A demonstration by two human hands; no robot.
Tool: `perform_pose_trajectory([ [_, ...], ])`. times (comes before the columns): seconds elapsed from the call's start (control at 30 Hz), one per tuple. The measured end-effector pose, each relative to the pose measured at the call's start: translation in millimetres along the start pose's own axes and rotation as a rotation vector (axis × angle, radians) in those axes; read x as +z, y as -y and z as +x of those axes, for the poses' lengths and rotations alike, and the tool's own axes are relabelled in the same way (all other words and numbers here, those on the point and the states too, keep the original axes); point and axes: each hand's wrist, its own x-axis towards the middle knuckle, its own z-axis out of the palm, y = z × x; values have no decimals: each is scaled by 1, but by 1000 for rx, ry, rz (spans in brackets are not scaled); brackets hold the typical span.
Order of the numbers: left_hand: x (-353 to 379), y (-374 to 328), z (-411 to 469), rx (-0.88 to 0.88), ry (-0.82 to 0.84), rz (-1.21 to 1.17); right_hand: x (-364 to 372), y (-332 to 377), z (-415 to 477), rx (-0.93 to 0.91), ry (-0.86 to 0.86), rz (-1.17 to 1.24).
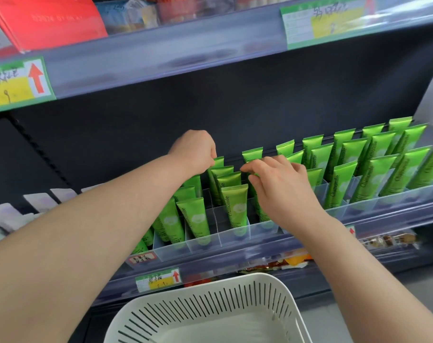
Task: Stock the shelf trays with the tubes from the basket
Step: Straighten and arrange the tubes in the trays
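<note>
Store shelf w/ clear trays (235, 240): green tubes (235, 204) stand in nearly every slot. Left hand (194, 151), fingers pinched on a back-row tube top; right hand (282, 189), fingers half-curled over tubes, grip unclear. White basket (210, 308) below looks empty — stocking appears nearly done, only straightening left.

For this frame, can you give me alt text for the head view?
Both hands, left hand and right hand, reach into rows of green tubes standing in clear shelf trays. A white slotted basket sits below; its visible part looks empty.
</note>
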Motion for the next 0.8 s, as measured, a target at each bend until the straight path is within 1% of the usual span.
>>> perform_pose_trajectory([
  [0.17,5,-11,4,10,-89,-69,3,-4,1,-18,-55,-7],
  [0.3,8,-10,3,-4,-41,-68,5,-6,-1,-23,-52,-35],
  [0.43,-6,-7,-2,12,-110,-178,4,-6,-2,-25,-59,-37],
  [0.5,-16,-9,-7,59,-45,-243,4,-4,-2,-27,-77,-33],
  [0.53,-19,-10,-9,85,19,-232,4,-4,-2,-29,-86,-31],
  [0.6,-19,-13,-12,136,114,-136,4,-2,-3,-30,-89,-32],
  [0.67,-15,-15,-13,158,107,-62,3,-1,-3,-29,-81,-36],
  [0.8,-6,-19,-12,149,16,-53,3,-2,-4,-52,-63,-41],
])
